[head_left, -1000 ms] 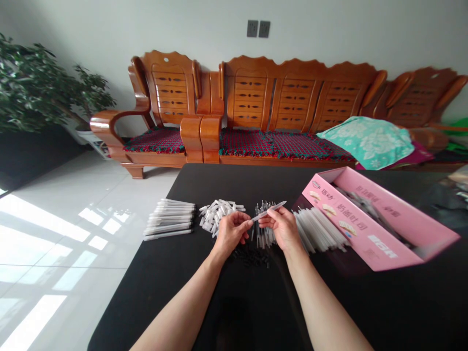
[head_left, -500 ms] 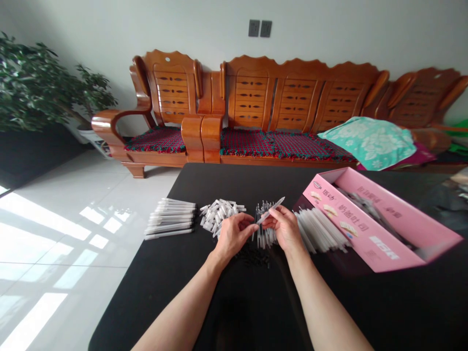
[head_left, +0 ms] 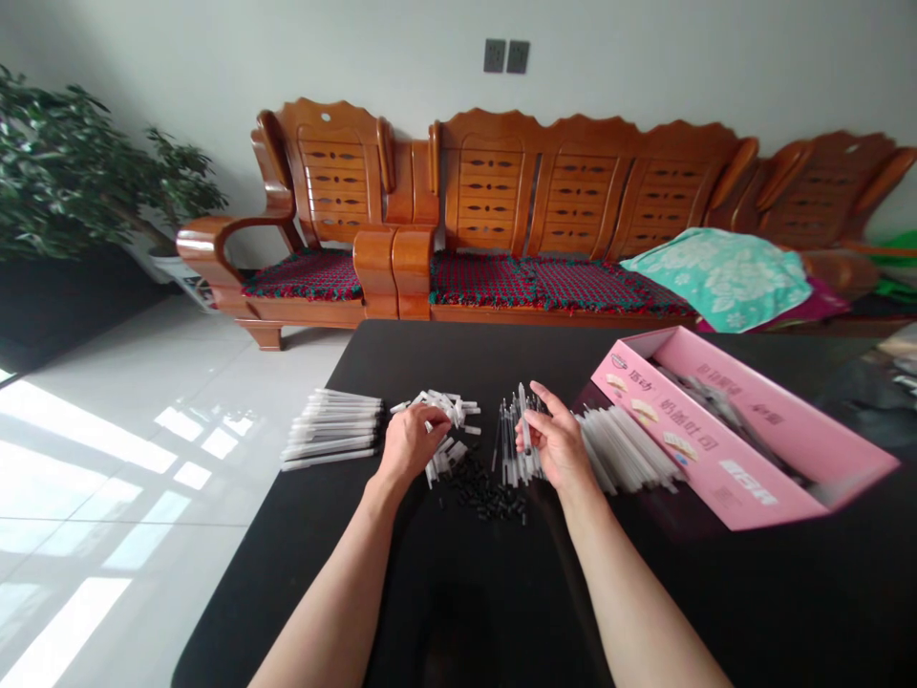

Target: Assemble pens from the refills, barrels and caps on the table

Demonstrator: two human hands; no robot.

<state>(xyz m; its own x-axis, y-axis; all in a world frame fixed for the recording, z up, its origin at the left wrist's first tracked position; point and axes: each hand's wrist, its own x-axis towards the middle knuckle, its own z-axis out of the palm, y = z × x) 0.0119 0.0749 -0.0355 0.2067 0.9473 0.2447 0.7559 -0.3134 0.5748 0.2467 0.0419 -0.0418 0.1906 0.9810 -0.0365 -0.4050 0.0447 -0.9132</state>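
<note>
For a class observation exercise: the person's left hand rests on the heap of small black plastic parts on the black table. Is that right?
No. In the head view, the left hand rests on the heap of short white plastic pieces; the small black parts lie beside it on the black table.

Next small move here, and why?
Probably the left hand should lift one piece from the white plastic pen parts and bring it to the slim clear tube in the right hand. The left hand is already on that pile, and the right hand holds the tube upright with its end exposed.
</note>
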